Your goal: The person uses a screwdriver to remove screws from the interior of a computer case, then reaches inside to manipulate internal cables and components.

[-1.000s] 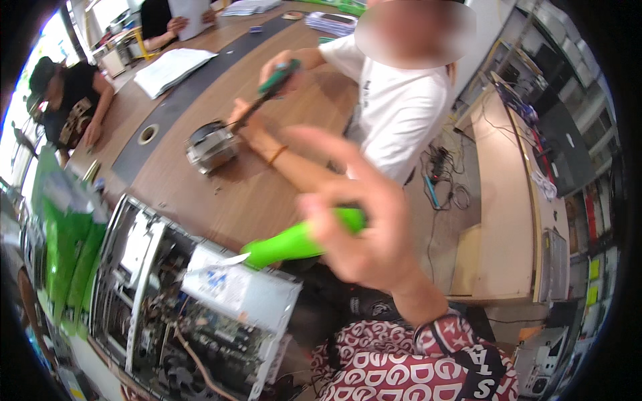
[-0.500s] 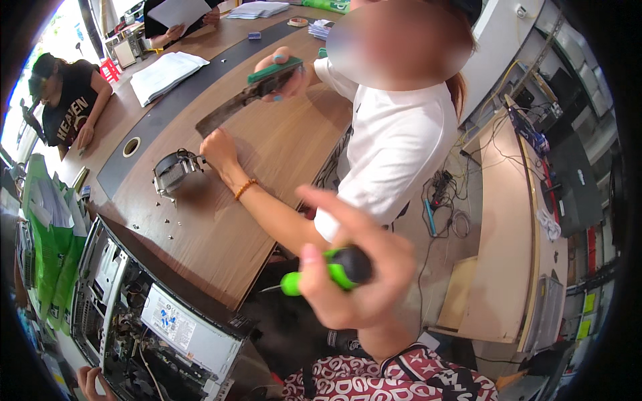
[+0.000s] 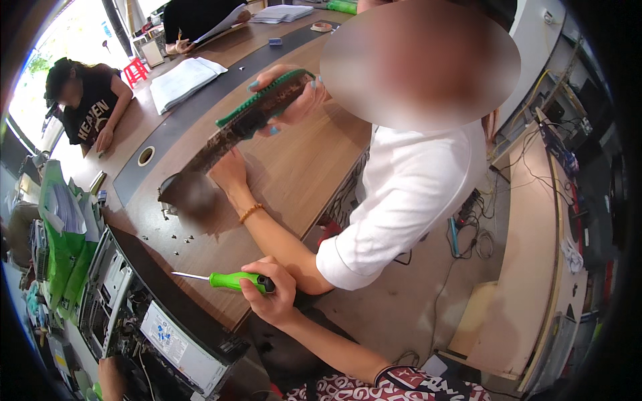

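Observation:
My right hand (image 3: 275, 299) is closed round the handle of a bright green screwdriver (image 3: 226, 280). Its bare metal shaft points left, above the edge of an opened computer case (image 3: 194, 294). At the lower left, my left hand (image 3: 111, 379) shows only in part beside the case, its fingers hidden and dim. Inside the case lie a silver power supply (image 3: 175, 344) with a label, and loose cables. Several small screws (image 3: 175, 236) are scattered on the wooden table just beyond the case.
Across from me, a co-worker in a white shirt (image 3: 421, 194) holds a long dark tool with a green back (image 3: 234, 130) over a round cooler fan (image 3: 175, 194). Papers (image 3: 184, 83) and a tape roll (image 3: 146, 156) lie on the table (image 3: 301, 167). Green bags (image 3: 63, 234) stand left.
My right hand has moved left and away from the camera with the screwdriver, bringing its shaft over the case. The co-worker's long tool has come down nearer the cooler. The view has shifted slightly.

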The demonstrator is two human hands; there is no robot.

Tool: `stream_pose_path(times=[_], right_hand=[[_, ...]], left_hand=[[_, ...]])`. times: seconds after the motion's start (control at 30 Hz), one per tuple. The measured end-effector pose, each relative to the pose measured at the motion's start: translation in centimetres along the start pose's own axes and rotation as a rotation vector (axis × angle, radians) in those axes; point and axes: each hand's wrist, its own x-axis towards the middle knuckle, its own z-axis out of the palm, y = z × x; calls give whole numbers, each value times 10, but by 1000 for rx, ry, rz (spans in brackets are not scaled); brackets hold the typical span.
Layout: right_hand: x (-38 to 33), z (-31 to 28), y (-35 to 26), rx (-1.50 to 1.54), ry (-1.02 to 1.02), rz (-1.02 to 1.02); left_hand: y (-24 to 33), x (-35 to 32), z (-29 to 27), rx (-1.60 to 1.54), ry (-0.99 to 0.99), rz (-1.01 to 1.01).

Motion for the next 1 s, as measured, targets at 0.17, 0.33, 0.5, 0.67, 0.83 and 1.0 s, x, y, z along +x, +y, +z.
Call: stream_pose_path(times=[0.17, 0.33, 0.5, 0.67, 0.83, 1.0], right_hand=[[-4, 4, 15, 90, -19, 90], [-3, 8, 16, 31, -53, 63], [-3, 3, 19, 42, -93, 80], [-2, 0, 20, 11, -175, 29], [-3, 0, 20, 10, -159, 70], [1, -4, 20, -3, -170, 20]], left_hand=[[7, 2, -10, -14, -257, -64], [-28, 15, 19, 55, -331, -14], [-52, 31, 37, 116, -379, 38], [-73, 46, 59, 151, -403, 90], [-85, 55, 75, 188, -431, 104], [-55, 46, 41, 204, -475, 35]])
